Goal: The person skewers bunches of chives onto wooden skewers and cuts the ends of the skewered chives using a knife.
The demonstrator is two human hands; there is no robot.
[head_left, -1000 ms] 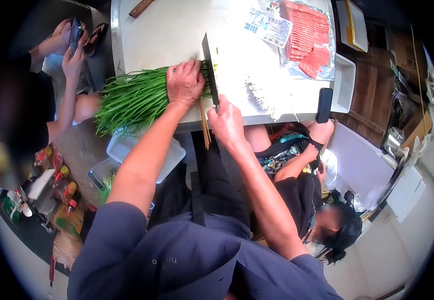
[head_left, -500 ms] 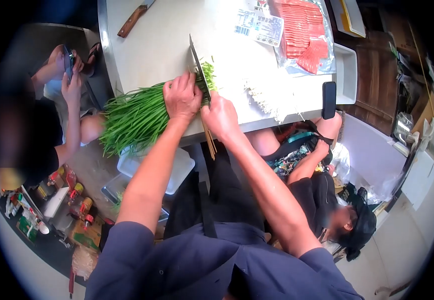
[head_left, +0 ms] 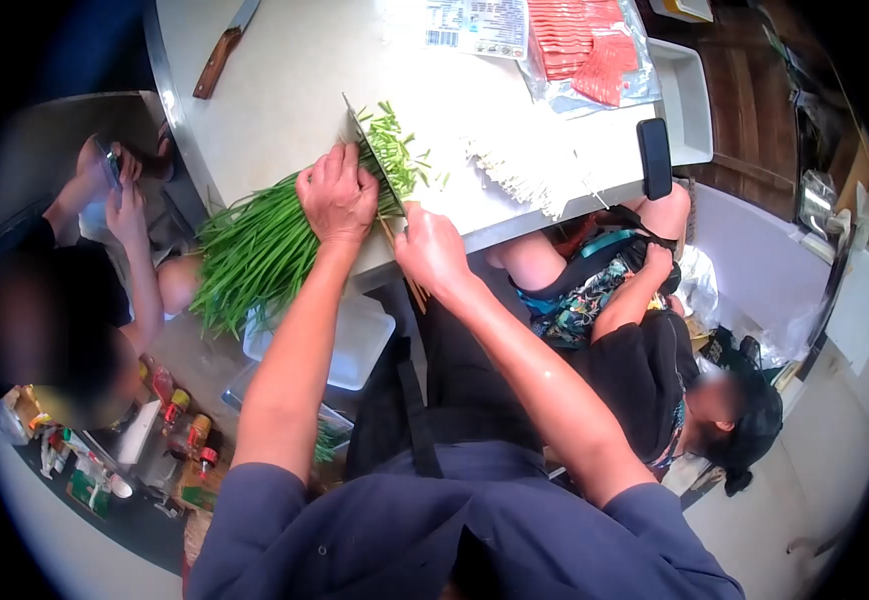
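A big bundle of long green chives (head_left: 254,245) lies on the white tabletop, its left ends hanging over the near edge. My left hand (head_left: 339,195) presses down on its right end with bent fingers, close beside the blade. My right hand (head_left: 432,250) is closed round the handle of a kitchen knife (head_left: 378,150), whose handle is mostly hidden in the fist. The blade points away from me and stands on edge against the cut end of the bundle. Short chopped chive pieces (head_left: 394,140) are scattered right of the blade. Thin wooden sticks (head_left: 414,290) jut out below my right hand.
Another wooden-handled knife (head_left: 218,62) lies at the far left. White trimmed ends (head_left: 514,180), a black phone (head_left: 655,158) and a pack of red sliced sticks (head_left: 594,50) are on the right. People sit on both sides. A white plastic container (head_left: 359,345) is below the edge.
More chopped pieces now lie right of the blade, and they are spread wider. The whole view has shifted, so the table sits further up and left. Both hands keep their holds.
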